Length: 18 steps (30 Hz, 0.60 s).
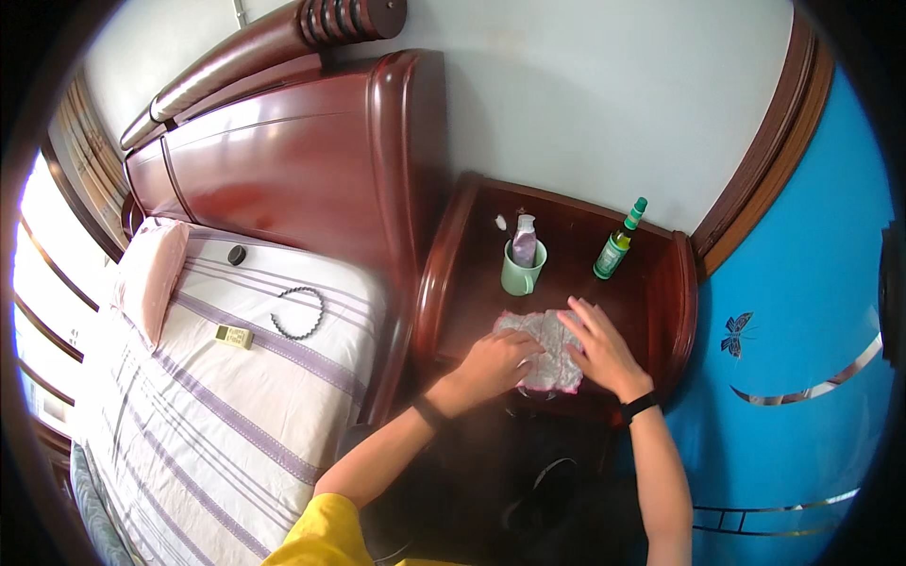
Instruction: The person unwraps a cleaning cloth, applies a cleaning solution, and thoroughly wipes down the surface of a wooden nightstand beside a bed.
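Observation:
A thin, pale cloth (549, 351) with a pink edge lies on the front of the dark red wooden nightstand (467, 311), a corner hanging over the front edge. My left hand (499, 362) rests over its left side, fingers bent; whether they pinch the fabric is hidden. At the cloth's right edge is my right hand (601, 348), its fingers spread and nothing visible in its grasp. Behind the cloth stands a light green mug (519, 277) holding a tube with a pale cap (524, 240). A green-labelled glass bottle (611, 256) is upright farther right.
On the bed (283, 396) at left lie a black hair hoop (323, 311), a remote control (233, 337), a small round black object (237, 255) and a pink pillow (152, 283). The wooden headboard (283, 156) borders the nightstand. A glossy blue panel (786, 283) stands at right.

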Each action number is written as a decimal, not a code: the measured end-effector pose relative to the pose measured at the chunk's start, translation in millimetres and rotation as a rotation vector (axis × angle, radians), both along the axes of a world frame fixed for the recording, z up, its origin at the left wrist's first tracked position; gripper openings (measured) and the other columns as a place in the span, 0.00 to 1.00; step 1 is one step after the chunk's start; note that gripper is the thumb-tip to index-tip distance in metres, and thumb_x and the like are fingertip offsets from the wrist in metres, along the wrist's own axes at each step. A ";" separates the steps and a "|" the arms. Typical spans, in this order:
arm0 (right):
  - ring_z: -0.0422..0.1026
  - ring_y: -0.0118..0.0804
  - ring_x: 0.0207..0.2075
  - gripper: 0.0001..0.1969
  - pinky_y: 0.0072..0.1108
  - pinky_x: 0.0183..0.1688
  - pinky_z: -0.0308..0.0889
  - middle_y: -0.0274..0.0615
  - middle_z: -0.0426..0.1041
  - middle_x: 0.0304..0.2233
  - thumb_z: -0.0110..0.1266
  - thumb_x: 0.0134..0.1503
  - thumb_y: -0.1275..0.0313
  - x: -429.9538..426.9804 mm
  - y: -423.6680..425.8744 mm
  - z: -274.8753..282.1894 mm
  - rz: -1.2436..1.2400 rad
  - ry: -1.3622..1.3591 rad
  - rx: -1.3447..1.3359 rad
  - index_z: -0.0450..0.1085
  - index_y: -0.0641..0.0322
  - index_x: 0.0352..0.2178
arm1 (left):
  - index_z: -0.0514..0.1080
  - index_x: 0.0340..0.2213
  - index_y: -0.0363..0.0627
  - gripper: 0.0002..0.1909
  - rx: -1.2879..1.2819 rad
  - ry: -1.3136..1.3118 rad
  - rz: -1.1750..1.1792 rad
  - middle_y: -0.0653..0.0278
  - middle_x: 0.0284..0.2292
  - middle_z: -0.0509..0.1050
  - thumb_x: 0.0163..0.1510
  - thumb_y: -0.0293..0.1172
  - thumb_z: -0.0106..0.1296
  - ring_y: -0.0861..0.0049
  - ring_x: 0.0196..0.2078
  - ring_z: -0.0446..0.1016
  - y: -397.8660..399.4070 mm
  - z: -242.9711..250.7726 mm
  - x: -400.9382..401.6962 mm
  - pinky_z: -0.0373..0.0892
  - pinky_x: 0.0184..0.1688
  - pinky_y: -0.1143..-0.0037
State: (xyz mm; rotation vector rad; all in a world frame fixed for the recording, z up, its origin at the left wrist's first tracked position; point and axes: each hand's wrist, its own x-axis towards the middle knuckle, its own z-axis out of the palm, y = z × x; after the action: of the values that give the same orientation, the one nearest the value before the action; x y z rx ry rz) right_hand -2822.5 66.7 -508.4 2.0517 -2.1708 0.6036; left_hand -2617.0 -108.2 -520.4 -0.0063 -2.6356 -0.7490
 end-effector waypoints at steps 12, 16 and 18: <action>0.63 0.58 0.62 0.27 0.41 0.64 0.61 0.54 0.66 0.60 0.62 0.57 0.67 23.1 -0.3 -43.1 -0.008 -0.038 0.164 0.68 0.60 0.57 | 0.68 0.61 0.50 0.32 -0.237 -0.255 -0.043 0.60 0.61 0.70 0.55 0.32 0.60 0.64 0.66 0.65 -40.4 -47.1 3.1 0.58 0.70 0.58; 0.58 0.58 0.67 0.27 0.41 0.69 0.57 0.56 0.61 0.64 0.60 0.61 0.65 18.2 0.2 -31.7 -0.148 -0.040 0.416 0.66 0.59 0.60 | 0.65 0.64 0.52 0.34 -0.198 -0.307 -0.072 0.60 0.67 0.64 0.56 0.32 0.61 0.64 0.70 0.60 -38.9 -44.9 0.6 0.53 0.73 0.53; 0.57 0.59 0.69 0.29 0.41 0.70 0.56 0.57 0.60 0.65 0.60 0.61 0.64 20.0 -3.5 -40.0 -0.196 -0.015 0.432 0.65 0.60 0.61 | 0.66 0.63 0.52 0.33 -0.180 -0.283 -0.073 0.59 0.66 0.65 0.56 0.32 0.61 0.63 0.69 0.61 -39.0 -41.2 2.7 0.53 0.73 0.52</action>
State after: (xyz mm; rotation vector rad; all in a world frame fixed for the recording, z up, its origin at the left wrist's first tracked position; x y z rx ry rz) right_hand -2802.5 63.2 -548.4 1.9713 -2.6563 0.1342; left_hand -2614.3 -147.2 -561.7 -0.0504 -2.9801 -0.5682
